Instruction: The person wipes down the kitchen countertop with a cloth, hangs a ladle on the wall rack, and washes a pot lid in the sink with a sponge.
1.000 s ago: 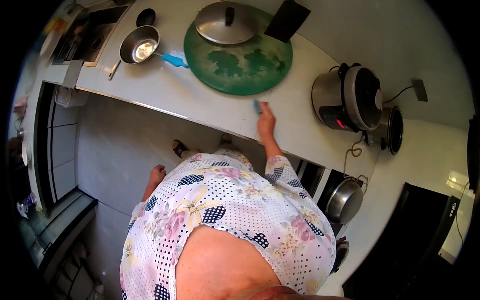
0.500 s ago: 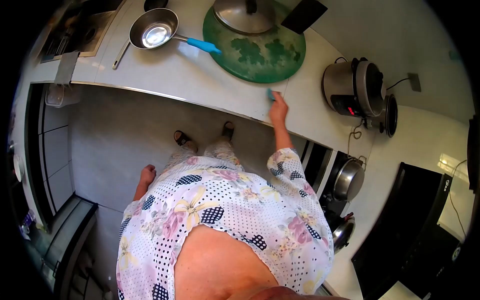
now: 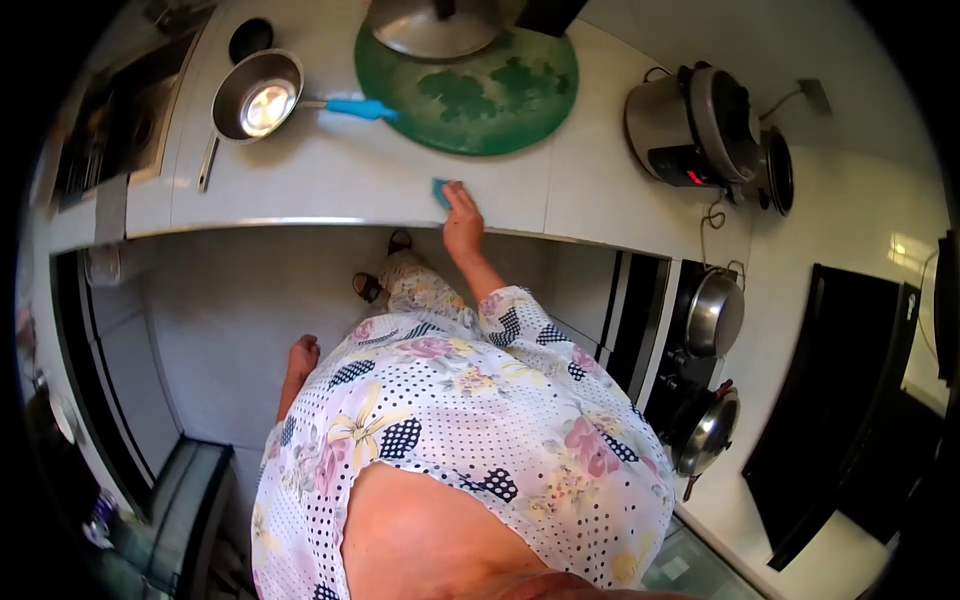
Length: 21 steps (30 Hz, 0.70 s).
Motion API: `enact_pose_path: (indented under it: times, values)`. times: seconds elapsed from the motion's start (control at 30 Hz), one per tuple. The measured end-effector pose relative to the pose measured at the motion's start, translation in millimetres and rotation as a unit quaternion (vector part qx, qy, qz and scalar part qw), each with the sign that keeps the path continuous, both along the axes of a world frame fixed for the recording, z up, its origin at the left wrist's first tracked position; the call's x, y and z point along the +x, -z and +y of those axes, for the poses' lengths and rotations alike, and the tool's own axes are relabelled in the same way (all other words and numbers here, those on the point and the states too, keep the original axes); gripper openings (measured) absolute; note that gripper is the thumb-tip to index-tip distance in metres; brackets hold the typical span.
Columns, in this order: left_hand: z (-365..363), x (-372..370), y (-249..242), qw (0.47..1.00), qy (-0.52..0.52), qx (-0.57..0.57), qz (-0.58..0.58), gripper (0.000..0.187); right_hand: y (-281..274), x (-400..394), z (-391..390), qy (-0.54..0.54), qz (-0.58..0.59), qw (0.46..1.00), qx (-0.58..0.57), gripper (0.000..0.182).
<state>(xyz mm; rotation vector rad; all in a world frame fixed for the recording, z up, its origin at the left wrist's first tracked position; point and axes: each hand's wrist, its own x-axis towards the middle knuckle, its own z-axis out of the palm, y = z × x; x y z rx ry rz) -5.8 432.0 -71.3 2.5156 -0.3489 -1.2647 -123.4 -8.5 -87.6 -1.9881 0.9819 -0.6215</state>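
"What does the head view show at the right hand (image 3: 461, 218)?"

"It's over the white counter (image 3: 330, 190), near the front edge, fingers closed on a small blue-green piece (image 3: 440, 193). I can't tell whether that's cloth or sponge. It pokes out past the fingertips, against the countertop."

"And the left hand (image 3: 303, 355)?"

"Down beside the body, over the floor (image 3: 230, 320). The fingers look bent, but it's too small to tell whether the hand is open or closed, or holds anything."

"What's around the blue-green piece?"

"Just beyond it lies a round green board (image 3: 480, 105) with darker patches. A metal lid (image 3: 430, 38) sits on its far part. To the left there's a metal pan (image 3: 258, 97), with a blue handle (image 3: 360, 108) pointing to the board's edge. I can't tell if they touch. A small black bowl-shaped thing (image 3: 251, 39) is behind the pan."

"Anything to the right?"

"An electric cooker (image 3: 690, 125) with a red display, well apart from the hand."
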Motion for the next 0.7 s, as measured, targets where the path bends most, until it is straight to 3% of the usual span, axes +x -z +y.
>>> enact_pose_path:
  times: [0.03,0.17,0.27,0.33,0.43,0.53,0.6,0.7]
  values:
    - [-14,3,-3,1.0,0.02,-0.011,-0.013,0.025,-8,3,-4,-0.008,-0.033,0.999,0.03,0.041]
    - [-74,12,-26,0.993,-0.11,-0.038,0.019,0.028,10,-32,-64,0.1,-0.061,0.993,-0.02,0.039]
    - [-69,26,-14,0.993,-0.079,-0.082,0.005,0.028,30,-73,-145,0.209,-0.035,0.966,-0.145,0.04]
    - [-51,43,4,0.997,-0.041,-0.059,-0.026,0.029,-1,-80,-182,0.209,0.03,0.97,-0.123,0.034]
    - [-63,55,-18,0.998,-0.029,-0.029,-0.044,0.03,18,-71,-197,0.177,0.116,0.935,-0.286,0.03]
    - [-84,55,-41,0.998,-0.019,-0.023,-0.059,0.029,-5,-47,-145,0.07,0.048,0.986,-0.145,0.029]
    - [-91,66,-38,0.998,-0.013,-0.032,-0.047,0.028,6,-44,-99,0.017,0.058,0.969,-0.238,0.032]
    - [-102,76,-14,0.999,0.015,-0.028,-0.007,0.026,-9,-39,-59,-0.053,0.049,0.989,-0.129,0.036]
